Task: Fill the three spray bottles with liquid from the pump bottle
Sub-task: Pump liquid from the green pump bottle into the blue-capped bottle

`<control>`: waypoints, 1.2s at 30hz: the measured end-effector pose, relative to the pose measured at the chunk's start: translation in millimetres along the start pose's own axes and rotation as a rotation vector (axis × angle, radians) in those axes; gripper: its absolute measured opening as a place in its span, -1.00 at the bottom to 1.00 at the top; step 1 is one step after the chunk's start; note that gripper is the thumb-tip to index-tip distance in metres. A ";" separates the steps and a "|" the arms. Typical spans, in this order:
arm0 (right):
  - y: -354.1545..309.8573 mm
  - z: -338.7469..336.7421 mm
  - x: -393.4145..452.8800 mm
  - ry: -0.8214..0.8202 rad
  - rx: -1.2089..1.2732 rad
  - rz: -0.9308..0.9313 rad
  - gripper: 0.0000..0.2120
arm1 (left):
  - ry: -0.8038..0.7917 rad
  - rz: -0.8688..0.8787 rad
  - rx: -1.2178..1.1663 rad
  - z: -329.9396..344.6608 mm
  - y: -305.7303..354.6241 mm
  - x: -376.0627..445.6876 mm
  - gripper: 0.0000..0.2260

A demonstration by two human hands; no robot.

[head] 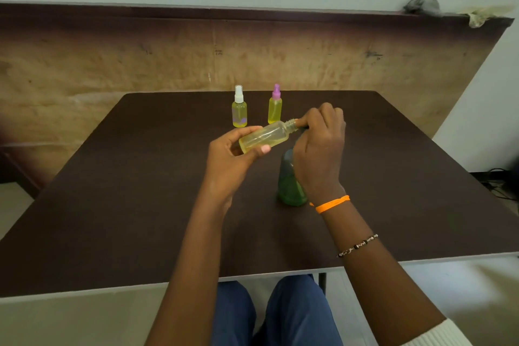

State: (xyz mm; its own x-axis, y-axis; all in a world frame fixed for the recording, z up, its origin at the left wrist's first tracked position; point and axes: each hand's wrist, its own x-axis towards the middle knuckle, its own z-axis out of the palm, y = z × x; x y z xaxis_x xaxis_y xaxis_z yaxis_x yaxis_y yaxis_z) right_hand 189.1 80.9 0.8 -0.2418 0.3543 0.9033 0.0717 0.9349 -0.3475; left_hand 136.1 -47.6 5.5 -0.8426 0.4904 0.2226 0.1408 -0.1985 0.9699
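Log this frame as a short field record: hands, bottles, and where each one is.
left hand: holds tilted uncapped clear bottle of yellow liquid
right hand: fingers curled at that bottle's threaded neck, over the green pump bottle
white-capped yellow spray bottle: upright, far side of the dark brown table
purple-capped yellow spray bottle: upright beside it

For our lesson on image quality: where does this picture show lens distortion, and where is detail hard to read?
Head view: wide-angle bending bows the table edges and wall ledge; the green pump bottle is dim and its top hidden behind the right hand; corners look soft.
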 end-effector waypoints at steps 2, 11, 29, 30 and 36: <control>0.1 1.2 -1.0 0.013 0.010 0.013 -0.79 | -0.002 0.006 0.002 0.0 -0.5 -0.2 -0.70; 5.5 9.9 -11.4 0.082 -0.028 0.003 -0.81 | -0.007 -0.019 0.034 -2.8 -4.9 -0.8 -0.70; 5.1 6.5 -2.6 0.049 0.017 -0.021 -0.80 | -0.009 -0.010 0.004 -0.1 -4.3 -1.9 -0.72; 4.1 5.4 0.4 0.039 0.022 -0.017 -0.80 | -0.008 -0.006 0.003 -0.1 -3.2 -1.7 -0.72; 8.2 8.9 -6.1 0.068 0.021 -0.036 -0.79 | -0.006 -0.021 -0.003 0.7 -7.5 -0.3 -0.71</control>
State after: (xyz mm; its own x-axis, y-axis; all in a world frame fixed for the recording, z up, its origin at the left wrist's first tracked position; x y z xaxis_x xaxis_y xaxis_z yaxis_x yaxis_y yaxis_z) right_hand 182.6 86.2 -9.8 -0.1774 0.3217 0.9301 0.0441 0.9467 -0.3191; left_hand 135.7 -45.6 -1.8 -0.8422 0.4995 0.2031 0.1219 -0.1905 0.9741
